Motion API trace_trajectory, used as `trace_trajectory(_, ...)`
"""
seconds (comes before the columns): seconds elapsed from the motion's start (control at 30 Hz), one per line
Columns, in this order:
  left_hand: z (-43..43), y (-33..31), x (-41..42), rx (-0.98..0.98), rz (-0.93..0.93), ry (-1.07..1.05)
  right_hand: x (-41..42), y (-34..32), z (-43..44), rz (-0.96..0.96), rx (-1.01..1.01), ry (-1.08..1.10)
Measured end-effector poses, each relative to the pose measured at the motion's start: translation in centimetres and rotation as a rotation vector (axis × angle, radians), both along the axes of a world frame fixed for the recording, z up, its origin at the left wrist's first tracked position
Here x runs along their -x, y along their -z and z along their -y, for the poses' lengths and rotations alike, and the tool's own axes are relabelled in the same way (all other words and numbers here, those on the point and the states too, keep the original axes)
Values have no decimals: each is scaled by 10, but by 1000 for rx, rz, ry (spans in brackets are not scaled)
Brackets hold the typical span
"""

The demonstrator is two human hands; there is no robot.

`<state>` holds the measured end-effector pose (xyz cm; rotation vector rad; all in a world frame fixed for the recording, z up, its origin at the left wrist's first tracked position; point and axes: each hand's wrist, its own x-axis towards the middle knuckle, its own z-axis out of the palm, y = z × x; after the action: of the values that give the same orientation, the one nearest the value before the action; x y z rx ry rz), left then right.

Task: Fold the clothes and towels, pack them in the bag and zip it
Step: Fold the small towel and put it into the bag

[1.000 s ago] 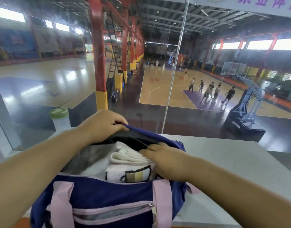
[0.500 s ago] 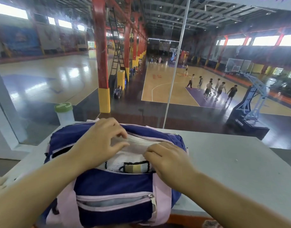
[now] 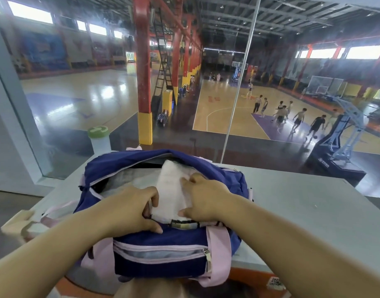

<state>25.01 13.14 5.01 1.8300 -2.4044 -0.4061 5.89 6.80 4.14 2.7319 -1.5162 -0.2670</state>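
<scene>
Lying sideways on the grey tabletop (image 3: 292, 203), the blue bag (image 3: 163, 241) is unzipped. The left hand (image 3: 128, 209) pinches its near edge. The right hand (image 3: 206, 198) presses flat on the white towel (image 3: 169, 190) inside. Other clothes are blurry.

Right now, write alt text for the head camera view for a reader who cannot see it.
Two bare hands work at the open top of a navy and pink duffel bag on a grey table: the left hand grips the near edge, and the right hand presses a folded white towel inside. Beyond glass, a basketball court with players.
</scene>
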Motion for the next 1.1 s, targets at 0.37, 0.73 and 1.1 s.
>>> trace_trajectory(0.37, -5, -17, 0, -47, -243, 102, -11, 5, -7, 47, 79, -54)
trace_trajectory(0.73, -3, -11, 7, -79, -332, 230, 54, -6, -32, 191, -100, -27)
trace_trajectory(1.1, -1, -15, 1, -27, -433, 187, 61, -18, -45, 19, -248, -91)
